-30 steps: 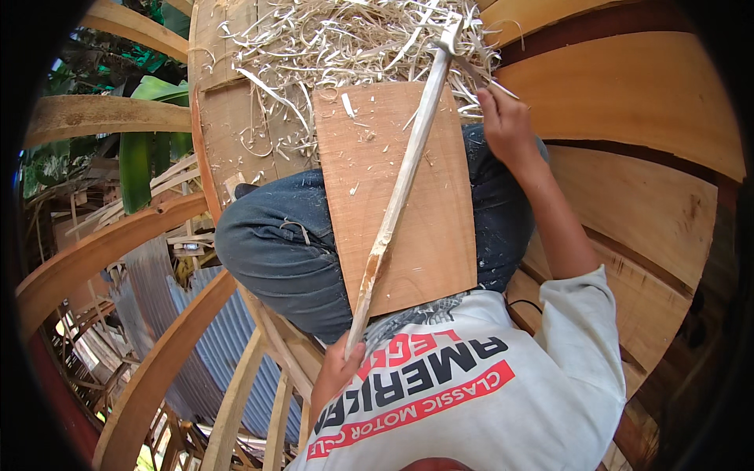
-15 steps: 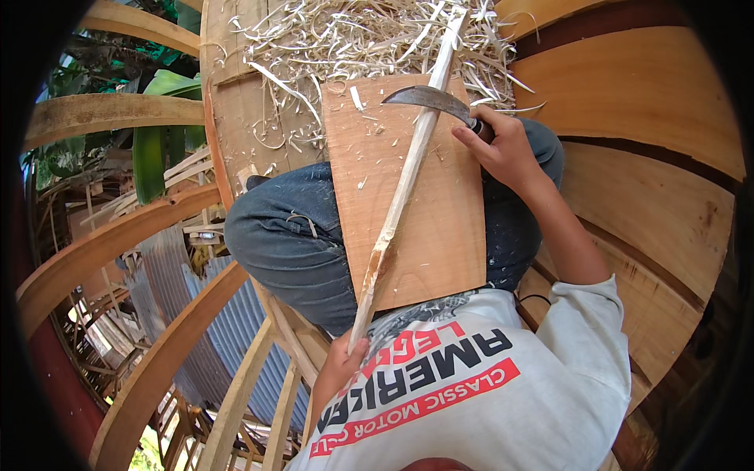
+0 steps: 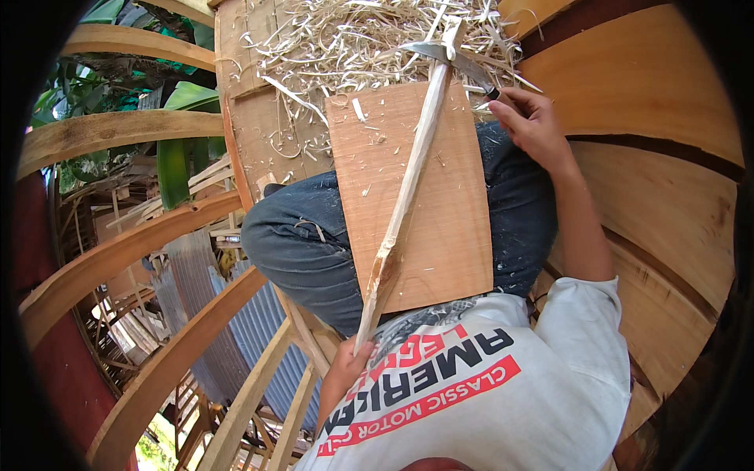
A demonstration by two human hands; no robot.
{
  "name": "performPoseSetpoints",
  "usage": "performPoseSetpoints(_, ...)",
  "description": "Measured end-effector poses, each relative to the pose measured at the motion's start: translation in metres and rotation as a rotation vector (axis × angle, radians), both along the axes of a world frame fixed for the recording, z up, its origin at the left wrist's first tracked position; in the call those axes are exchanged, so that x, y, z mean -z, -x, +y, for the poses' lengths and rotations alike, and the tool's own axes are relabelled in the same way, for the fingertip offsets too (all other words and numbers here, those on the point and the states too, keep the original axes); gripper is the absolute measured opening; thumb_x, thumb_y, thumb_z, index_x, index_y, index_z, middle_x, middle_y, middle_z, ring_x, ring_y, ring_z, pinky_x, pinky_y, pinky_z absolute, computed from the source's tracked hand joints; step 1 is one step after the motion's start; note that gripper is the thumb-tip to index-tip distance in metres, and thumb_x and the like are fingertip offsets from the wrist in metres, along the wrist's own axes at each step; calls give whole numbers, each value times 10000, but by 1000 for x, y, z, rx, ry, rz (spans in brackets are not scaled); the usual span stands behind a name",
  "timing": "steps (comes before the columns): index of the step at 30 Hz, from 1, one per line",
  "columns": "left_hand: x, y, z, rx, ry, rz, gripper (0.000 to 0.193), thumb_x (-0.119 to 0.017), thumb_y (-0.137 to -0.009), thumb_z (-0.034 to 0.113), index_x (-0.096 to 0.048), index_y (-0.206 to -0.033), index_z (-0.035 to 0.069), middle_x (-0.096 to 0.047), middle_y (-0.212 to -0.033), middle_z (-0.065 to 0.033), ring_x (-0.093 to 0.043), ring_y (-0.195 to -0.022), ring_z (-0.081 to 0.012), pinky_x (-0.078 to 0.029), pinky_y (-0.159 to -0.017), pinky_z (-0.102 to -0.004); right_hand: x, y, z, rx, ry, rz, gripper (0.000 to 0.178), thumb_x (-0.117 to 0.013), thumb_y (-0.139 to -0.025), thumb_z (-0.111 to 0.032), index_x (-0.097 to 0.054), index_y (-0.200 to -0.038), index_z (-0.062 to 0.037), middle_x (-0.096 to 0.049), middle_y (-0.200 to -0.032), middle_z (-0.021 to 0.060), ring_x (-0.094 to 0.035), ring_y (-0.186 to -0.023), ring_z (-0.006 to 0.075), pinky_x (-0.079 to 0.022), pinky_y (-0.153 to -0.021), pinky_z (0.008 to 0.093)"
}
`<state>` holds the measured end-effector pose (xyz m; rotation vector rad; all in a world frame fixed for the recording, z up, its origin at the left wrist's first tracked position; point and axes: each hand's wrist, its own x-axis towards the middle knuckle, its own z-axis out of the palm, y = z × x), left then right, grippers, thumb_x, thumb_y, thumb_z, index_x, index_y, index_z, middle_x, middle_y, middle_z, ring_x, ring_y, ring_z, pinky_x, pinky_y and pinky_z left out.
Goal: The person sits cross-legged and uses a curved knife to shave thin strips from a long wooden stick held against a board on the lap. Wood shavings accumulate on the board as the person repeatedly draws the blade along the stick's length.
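A long pale wooden stick (image 3: 414,177) slants across a flat wooden board (image 3: 452,228) that rests over my lap. Its near end is in my left hand (image 3: 348,365), whose fingers are closed around it beside my shirt. My right hand (image 3: 530,125) grips the dark handle of a sickle-like curved knife (image 3: 465,65). The blade lies across the stick near its far end, with a small curl of wood at the contact. Bark-brown patches show on the stick's lower part.
A heap of wood shavings (image 3: 369,39) covers the far end of the plank floor (image 3: 271,129). Curved slats (image 3: 133,129) form an open railing on the left, with corrugated metal sheets (image 3: 204,314) below. Wide wooden boards (image 3: 628,71) rise on the right.
My right hand has pushed the curved knife away from me, up along the stick toward its far end. My left hand keeps hold of the near end. The view has shifted slightly.
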<state>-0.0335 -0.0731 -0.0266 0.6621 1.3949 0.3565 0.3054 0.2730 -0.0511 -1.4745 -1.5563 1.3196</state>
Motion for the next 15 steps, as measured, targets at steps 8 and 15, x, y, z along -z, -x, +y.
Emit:
performPoseSetpoints(8,10,1,-15,-56,18,-20,424,-479,-968,359,-591,-946,-49,-592,-801,-32,-520,-766,-113,-449,-697,-290,4,5,-2,20,84,101,227,-647,-894,-219,-621,-795,-16,-455,-564,-66,-393,-468,2,-304,-411,198)
performPoseSetpoints(15,3,-3,-2,-73,31,-25,426,-478,-970,381,-579,-894,-26,-552,-754,-6,-488,-727,-104,-421,-657,-281,0,10,-1,133,143,217,225,-682,-869,-210,-674,-917,10,-536,-600,-23,-421,-447,23,-325,-400,209)
